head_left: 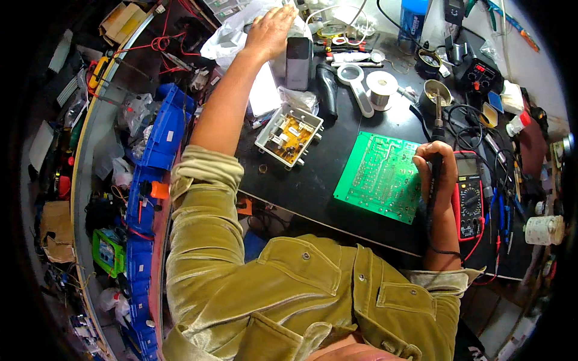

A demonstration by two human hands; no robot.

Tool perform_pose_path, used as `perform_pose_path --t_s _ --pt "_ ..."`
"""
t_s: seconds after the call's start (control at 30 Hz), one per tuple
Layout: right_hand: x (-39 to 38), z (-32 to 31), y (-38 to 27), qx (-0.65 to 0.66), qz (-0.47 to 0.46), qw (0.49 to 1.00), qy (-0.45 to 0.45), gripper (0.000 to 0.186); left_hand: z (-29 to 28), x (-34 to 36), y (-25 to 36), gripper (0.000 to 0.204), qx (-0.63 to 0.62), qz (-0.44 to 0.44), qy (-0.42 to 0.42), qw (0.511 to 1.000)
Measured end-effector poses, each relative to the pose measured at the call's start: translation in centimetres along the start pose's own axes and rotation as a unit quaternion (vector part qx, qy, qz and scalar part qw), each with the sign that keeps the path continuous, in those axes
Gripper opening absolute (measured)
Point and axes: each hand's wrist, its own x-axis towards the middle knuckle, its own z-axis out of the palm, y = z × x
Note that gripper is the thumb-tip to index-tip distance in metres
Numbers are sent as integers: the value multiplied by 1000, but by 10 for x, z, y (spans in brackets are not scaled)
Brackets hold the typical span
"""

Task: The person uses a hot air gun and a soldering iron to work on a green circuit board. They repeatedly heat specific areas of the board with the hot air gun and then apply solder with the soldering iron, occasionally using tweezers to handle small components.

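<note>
My right hand [439, 165] is closed round the black handle of a soldering iron [438, 131], its metal end pointing up and away from me. Beneath and left of that hand lies a green circuit board [379, 174], solder side up. My left arm stretches to the far left of the bench. There my left hand [272, 33] rests on a crumpled white plastic bag [226, 42], its fingers extended and partly hard to make out. Right beside it stands a dark grey box-shaped device [298, 63]. Nearer me sits an open grey case [289, 137] with a yellowish circuit board inside.
A red-and-black multimeter [469, 198] with leads lies right of the board. Farther back are a solder spool [382, 89], a magnifying glass [355, 87], a small metal cup [436, 93] and a soldering station [480, 75]. Blue bins [165, 129] line the left side.
</note>
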Motion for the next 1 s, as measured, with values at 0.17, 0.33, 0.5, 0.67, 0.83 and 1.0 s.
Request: perform_pose_path --t_s 0.17,0.33,0.5,0.67,0.83,1.0 --pt "-2 -2 4 -6 2 1000 8 23 21 16 -9 74 7 20 -111 994" --pt "-4 -2 8 12 15 1000 12 23 15 16 -23 49 12 -22 -184 983" --pt "-1 -3 2 -1 10 1000 9 21 13 4 -39 31 -31 -110 -88 990" --pt "-1 -3 7 2 12 1000 10 21 12 -13 -57 27 -34 -175 -23 984" --pt "-1 -3 9 13 15 1000 10 20 5 -39 -71 17 -65 -154 42 985" --pt "-4 -5 12 -3 14 1000 13 21 6 -50 -75 14 -101 -125 79 984"
